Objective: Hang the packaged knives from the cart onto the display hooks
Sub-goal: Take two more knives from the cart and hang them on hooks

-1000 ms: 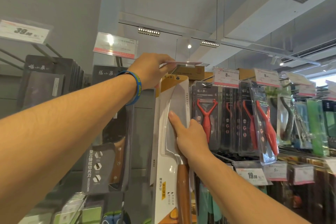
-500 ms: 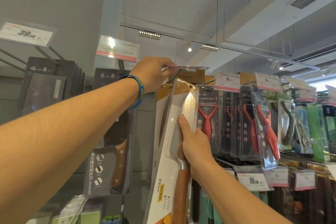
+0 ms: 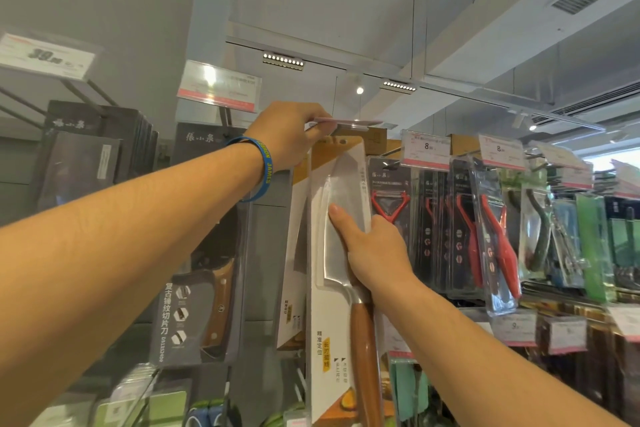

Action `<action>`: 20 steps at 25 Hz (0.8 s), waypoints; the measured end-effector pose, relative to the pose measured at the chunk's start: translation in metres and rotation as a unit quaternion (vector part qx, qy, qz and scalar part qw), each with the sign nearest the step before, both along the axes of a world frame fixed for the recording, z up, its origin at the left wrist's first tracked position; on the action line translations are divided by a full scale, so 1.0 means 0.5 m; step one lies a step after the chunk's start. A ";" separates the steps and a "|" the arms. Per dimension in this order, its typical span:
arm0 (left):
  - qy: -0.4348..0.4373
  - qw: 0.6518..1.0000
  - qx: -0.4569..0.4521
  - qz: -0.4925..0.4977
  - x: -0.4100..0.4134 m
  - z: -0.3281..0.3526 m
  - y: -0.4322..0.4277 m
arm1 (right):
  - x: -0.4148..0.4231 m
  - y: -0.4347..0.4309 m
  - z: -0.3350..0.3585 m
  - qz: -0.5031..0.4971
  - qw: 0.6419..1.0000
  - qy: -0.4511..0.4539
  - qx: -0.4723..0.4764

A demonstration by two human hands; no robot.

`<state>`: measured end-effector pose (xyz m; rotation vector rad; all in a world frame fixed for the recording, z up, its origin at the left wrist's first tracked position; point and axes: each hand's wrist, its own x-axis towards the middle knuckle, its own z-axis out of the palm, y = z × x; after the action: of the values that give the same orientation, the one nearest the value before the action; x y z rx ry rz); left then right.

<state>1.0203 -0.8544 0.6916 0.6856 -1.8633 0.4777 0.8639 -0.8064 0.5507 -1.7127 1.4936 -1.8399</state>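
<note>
The left hand (image 3: 291, 135) pinches the clear, pink-edged plastic price-tag flap (image 3: 346, 122), holding it level. The right hand (image 3: 374, 253) grips the white-and-orange carded pack of 1 steel cleaver with a brown wooden handle (image 3: 329, 315), thumb on the front, fingers behind. The pack stands upright just below the flap, left of the red peelers (image 3: 389, 204); whether its top is hung cannot be determined.

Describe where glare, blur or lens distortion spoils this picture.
Head view: lamp glare whitens the clear plastic price label; the white price label far left is blurred, digits barely readable; the wide lens swells the left forearm; the white card cleaver package under the right hand is sharp; the pink label pinched by the left hand shows edge-on.
</note>
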 end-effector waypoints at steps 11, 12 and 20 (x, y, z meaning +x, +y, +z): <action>-0.016 0.999 -0.002 0.030 0.003 0.002 0.012 | -0.003 0.004 0.001 -0.040 0.997 0.065 0.025; -0.016 0.999 -0.004 0.030 0.003 0.002 0.012 | -0.003 0.004 0.001 -0.057 0.995 0.075 0.018; -0.016 1.000 0.002 0.024 0.008 0.010 0.003 | 0.031 0.003 0.002 0.021 0.998 0.037 0.052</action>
<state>1.0244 -0.8529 0.6965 0.7310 -1.8829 0.5183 0.8793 -0.8050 0.5516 -1.7675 1.5410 -1.6632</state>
